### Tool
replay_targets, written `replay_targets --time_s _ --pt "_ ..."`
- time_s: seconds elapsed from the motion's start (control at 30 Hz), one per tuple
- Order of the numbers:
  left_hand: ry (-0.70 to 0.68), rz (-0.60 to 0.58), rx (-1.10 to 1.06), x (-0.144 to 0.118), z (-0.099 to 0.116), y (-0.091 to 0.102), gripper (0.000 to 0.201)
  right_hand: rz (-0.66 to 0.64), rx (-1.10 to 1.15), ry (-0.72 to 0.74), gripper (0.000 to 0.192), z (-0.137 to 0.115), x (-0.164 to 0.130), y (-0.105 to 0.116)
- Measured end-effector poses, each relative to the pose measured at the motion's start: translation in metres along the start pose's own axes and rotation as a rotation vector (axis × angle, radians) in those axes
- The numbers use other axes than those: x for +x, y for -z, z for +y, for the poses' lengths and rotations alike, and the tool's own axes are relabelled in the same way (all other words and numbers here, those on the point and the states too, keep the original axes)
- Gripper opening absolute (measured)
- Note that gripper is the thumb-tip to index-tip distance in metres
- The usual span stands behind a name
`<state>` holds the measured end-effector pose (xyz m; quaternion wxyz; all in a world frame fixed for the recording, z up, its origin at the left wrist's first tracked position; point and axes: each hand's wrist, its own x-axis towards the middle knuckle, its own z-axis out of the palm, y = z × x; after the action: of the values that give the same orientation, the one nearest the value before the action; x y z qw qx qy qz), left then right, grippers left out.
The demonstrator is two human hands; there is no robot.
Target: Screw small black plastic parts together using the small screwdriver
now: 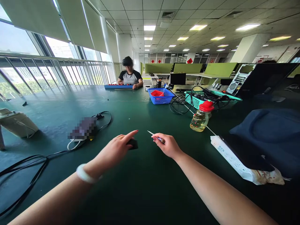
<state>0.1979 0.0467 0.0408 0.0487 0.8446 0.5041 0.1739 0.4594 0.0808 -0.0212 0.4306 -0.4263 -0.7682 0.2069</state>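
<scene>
The left hand [116, 148] is pinching a small black block [133, 144] between thumb and extended index finger, just above the green table [145, 187]. The right hand [167, 145] is gripping a thin metal-tipped tool [154, 135], tip pointing toward the block, the two near but apart. A red-capped bottle [202, 117] is standing to the right, and a blue basket [161, 95] is sitting farther back.
</scene>
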Motion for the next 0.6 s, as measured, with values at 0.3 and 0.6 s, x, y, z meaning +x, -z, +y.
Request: replay_targets --time_s 0.3,0.6 --pt "-0.087 -0.029 -0.014 0.087 0.006 -0.068 0.07 0.115 -0.209 0.17 0.02 -0.013 -0.003 0.005" --pt "-0.06 0.026 -0.163 0.081 -0.018 -0.088 0.072 -0.009 -0.338 0.304 0.031 -0.024 -0.008 0.001"
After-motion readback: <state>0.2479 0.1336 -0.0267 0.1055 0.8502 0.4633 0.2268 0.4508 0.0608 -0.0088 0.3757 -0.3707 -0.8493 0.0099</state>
